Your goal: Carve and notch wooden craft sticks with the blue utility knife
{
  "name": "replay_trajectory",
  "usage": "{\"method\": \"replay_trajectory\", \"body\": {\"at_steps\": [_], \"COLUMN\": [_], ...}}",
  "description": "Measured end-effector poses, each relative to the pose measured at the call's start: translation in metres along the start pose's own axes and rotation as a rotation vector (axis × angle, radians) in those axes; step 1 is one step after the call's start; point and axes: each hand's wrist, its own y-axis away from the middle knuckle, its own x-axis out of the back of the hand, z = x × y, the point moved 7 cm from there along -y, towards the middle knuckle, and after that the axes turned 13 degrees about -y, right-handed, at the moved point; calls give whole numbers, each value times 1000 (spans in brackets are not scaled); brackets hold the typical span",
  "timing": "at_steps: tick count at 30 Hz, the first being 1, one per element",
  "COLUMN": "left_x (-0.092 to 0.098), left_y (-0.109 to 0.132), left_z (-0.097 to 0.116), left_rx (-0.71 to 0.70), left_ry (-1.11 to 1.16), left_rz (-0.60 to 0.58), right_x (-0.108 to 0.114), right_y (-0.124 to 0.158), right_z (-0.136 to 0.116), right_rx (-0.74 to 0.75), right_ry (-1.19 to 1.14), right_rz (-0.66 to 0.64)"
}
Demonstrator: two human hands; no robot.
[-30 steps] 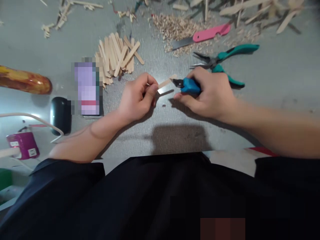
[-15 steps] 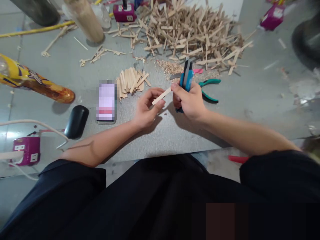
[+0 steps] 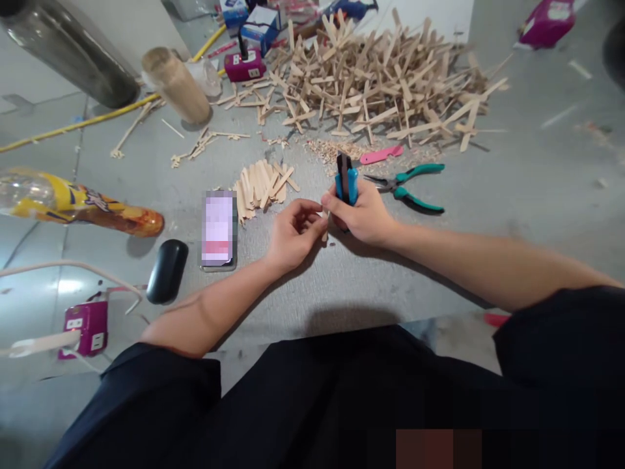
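My left hand (image 3: 299, 236) is closed in a pinch on a wooden craft stick (image 3: 325, 231), which points down between the two hands. My right hand (image 3: 364, 212) wraps round a blue-and-black hand tool (image 3: 346, 185) of unclear kind, held upright; its thumb and forefinger meet the top of the stick. Just beyond lie a pink-handled knife (image 3: 381, 155) and green-handled needle-nose pliers (image 3: 415, 185). A small heap of loose craft sticks (image 3: 261, 185) rests beyond my left hand, beside a phone (image 3: 219, 231).
A large pile of crossed sticks (image 3: 381, 81) covers the back, with wood chips (image 3: 329, 153) before it. On the left are a yellow-labelled bottle (image 3: 83, 202), a black mouse-shaped object (image 3: 166, 270), a purple power adapter (image 3: 90, 329) and a cup (image 3: 178, 88).
The stick has turned from slanting between the hands to pointing down. My hands have drawn closer together, and the view has shifted, showing more of the table's far side.
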Motion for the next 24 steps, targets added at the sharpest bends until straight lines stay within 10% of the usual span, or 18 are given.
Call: {"method": "replay_trajectory", "body": {"at_steps": [24], "left_x": [20], "left_y": [5], "left_z": [4], "left_rx": [29], "left_ry": [-52], "left_rz": [236], "right_x": [-6], "right_y": [21], "right_z": [25], "right_rx": [-397], "right_ry": [-19], "right_rz": [-238]}}
